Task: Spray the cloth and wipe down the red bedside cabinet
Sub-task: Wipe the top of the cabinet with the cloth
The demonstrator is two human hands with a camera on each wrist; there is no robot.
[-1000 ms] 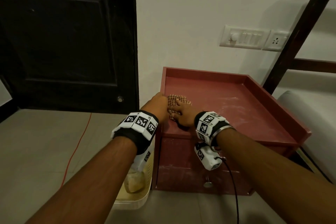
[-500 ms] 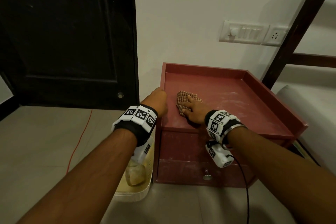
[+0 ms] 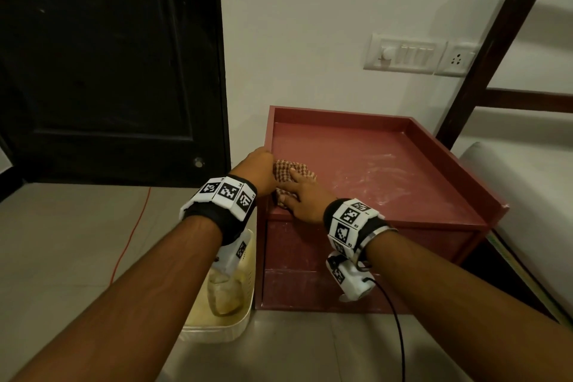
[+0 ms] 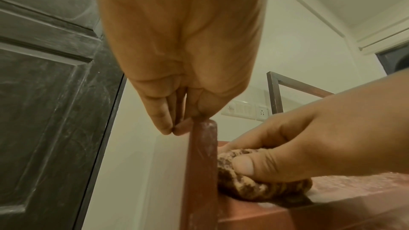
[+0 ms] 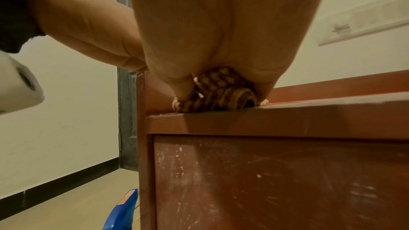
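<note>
Crouched view over a red bedside cabinet [image 3: 387, 170] set against a white wall, dark door [image 3: 108, 65] to its left, switch plate [image 3: 403, 54] and socket [image 3: 455, 59] above it, dark wooden bed frame [image 3: 496, 40] and pale mattress [image 3: 527, 183] at its right. Checked brown-and-cream cloth [image 3: 291, 172] bunched at the front left corner of the cabinet's recessed top, just inside the raised left rim. Right hand [image 3: 305, 198] on top of the cloth, fingers curled over it and thumb clamped against its near side, pressing it onto the red surface. Left hand [image 3: 257, 169] gripping the cabinet's left rim, thumb inside and fingers down the outer face, touching or nearly touching the right hand. Whitish dusty streaks across the middle of the top and on the drawer front [image 5: 276, 181]. Cream plastic basket [image 3: 223, 316] on the floor beside the cabinet's left side, an orange cable [image 3: 133, 236] trailing over the tiles, and a blue object [image 5: 124, 212] low by the cabinet in the right wrist view, kind unclear.
</note>
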